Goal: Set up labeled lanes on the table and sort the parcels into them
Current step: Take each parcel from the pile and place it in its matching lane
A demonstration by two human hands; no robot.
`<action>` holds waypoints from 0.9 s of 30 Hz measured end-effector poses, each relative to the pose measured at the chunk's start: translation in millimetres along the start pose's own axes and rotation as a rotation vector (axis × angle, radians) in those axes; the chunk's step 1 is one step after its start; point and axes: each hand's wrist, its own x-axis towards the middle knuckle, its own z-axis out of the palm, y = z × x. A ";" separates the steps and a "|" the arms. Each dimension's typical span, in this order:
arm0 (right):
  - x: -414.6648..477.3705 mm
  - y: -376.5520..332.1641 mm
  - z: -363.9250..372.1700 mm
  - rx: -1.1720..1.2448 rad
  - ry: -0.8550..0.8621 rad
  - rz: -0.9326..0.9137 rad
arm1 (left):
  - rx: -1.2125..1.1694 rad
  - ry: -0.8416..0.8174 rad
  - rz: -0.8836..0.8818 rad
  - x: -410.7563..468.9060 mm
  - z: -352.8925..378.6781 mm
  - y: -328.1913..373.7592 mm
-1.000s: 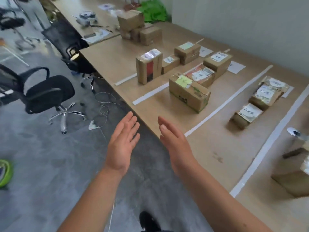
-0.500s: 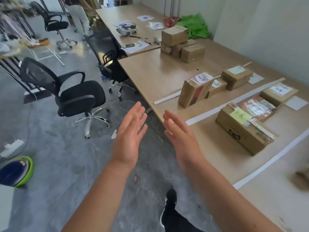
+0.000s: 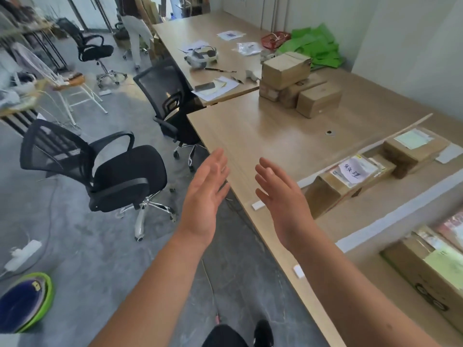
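Atop one parcel (image 3: 323, 196), handwritten label (image 3: 354, 170)

Office: desks (image 3: 250, 136), swivel chairs (image 3: 120, 176)

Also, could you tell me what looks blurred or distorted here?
In the head view, the box at the lower right is smeared with blur, the left hand and right hand are sharp, and the table shows soft glare.
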 end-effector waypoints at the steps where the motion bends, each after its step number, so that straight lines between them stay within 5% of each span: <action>1: 15.2 -1.3 3.3 0.003 0.007 0.001 | 0.003 -0.006 0.004 16.8 -1.9 1.7; 11: 179.8 -7.1 28.7 -0.021 0.097 -0.008 | -0.017 -0.059 -0.029 198.4 -34.4 -3.8; 27: 423.3 -31.1 74.3 0.056 0.441 -0.039 | 0.097 -0.462 -0.200 508.3 -54.4 -10.1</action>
